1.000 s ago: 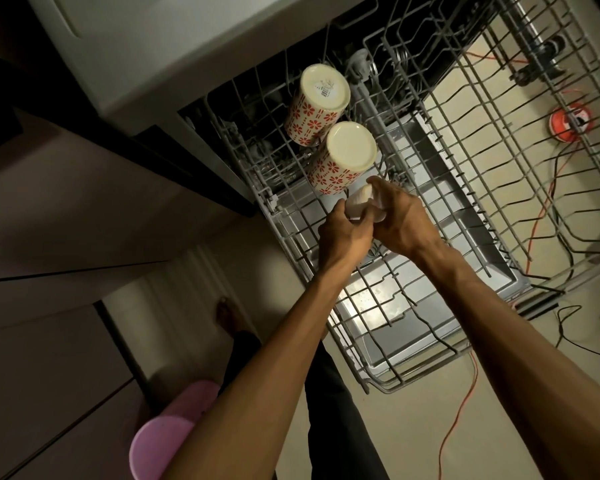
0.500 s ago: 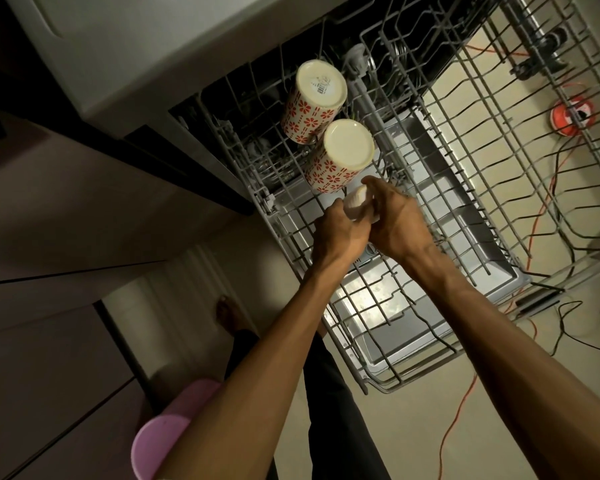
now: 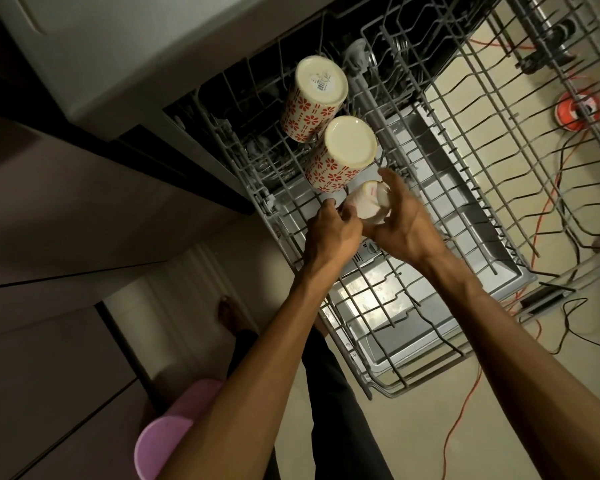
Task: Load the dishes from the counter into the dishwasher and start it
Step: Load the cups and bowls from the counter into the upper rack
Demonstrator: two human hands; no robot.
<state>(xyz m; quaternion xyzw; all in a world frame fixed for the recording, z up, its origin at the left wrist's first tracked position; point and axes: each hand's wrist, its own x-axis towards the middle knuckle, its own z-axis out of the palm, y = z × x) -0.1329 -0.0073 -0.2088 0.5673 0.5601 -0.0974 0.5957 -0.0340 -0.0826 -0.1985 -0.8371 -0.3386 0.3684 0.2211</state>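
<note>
Hands now sit lower-right of the second floral mug (image 3: 342,154): right hand (image 3: 404,223) cradles the small white cup (image 3: 369,202), tipped more sideways; left hand (image 3: 333,230) pinches its rim above the rack (image 3: 378,386).

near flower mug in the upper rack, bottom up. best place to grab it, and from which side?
Grip the near flower mug round its patterned side wall just below the upturned base, coming from above. The far flower mug crowds one side and the small cup in both hands the other. The flat base offers no purchase, and no handle shows.
</note>
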